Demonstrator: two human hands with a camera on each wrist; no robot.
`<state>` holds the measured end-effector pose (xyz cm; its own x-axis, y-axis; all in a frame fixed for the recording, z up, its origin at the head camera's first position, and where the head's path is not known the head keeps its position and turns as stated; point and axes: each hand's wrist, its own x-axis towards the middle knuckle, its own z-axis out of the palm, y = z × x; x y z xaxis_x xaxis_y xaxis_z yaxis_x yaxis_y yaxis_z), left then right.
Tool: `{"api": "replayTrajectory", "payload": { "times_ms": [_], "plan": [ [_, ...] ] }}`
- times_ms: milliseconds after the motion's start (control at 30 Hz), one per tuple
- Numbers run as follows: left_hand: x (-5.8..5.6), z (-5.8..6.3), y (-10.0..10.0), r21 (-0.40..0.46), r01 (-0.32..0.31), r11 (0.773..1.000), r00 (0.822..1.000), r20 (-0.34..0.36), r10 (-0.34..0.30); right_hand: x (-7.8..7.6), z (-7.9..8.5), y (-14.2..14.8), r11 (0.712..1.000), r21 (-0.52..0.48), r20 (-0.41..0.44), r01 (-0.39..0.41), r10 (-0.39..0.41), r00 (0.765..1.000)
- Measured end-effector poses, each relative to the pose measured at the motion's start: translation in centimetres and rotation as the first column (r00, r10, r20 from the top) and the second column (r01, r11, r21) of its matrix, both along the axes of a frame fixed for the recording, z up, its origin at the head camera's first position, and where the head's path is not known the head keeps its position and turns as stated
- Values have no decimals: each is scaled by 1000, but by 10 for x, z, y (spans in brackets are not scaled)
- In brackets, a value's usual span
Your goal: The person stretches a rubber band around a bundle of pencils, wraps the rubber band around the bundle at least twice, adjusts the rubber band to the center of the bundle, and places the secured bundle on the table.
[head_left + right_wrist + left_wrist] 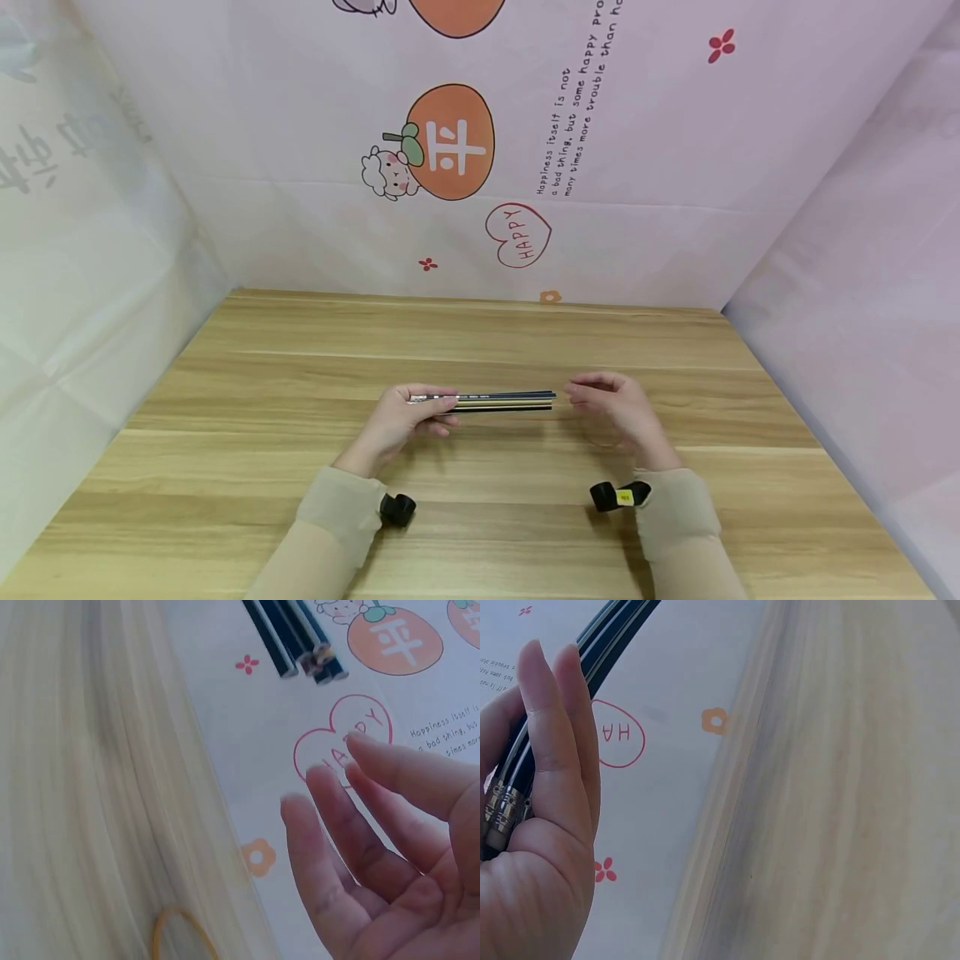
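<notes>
A bundle of several dark pencils (517, 402) lies level across the middle of the head view, above the wooden table. My left hand (401, 417) grips it near the left end, thumb on one side and fingers on the other. Silver ferrules (507, 804) with erasers show by the palm in the left wrist view. Just past the bundle's free right end, my right hand (621, 410) hovers with fingers loosely bent and nothing between them. Blunt pencil ends (319, 667) face it in the right wrist view. Below this hand is a thin yellow-orange rubber band (180, 913), partly cut off by the frame.
The wood-grain table (480, 533) ends at a printed cloth backdrop (637, 250), with cloth walls on the left (90, 292) and right (862, 292). Small black cameras (397, 510) sit on the wrists.
</notes>
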<state>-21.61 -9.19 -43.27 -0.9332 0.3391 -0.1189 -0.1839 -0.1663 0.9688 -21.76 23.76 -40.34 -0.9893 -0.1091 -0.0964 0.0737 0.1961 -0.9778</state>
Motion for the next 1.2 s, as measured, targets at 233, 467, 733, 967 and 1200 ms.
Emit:
{"api": "replayTrajectory", "payload": {
  "times_ms": [233,467,733,967,1200],
  "plan": [
    [-1,-2,0,-2,8,1000,1000,-7,-8,-3,-3,6,967,240,-19,90,-88,996],
    [-1,-3,-1,-14,10,1000,1000,-12,-10,-6,-12,18,890,446,-84,96,-65,994],
    [-1,-2,-1,-19,7,1000,1000,-12,-7,-6,-18,33,806,590,-39,46,-28,999],
    [-1,-2,-1,-21,2,1000,1000,-6,-2,-4,-20,42,733,680,53,-4,-44,998],
    [-1,-2,-2,-21,9,1000,1000,-7,-9,-4,-21,45,712,702,69,-30,-27,997]
  ]
}}
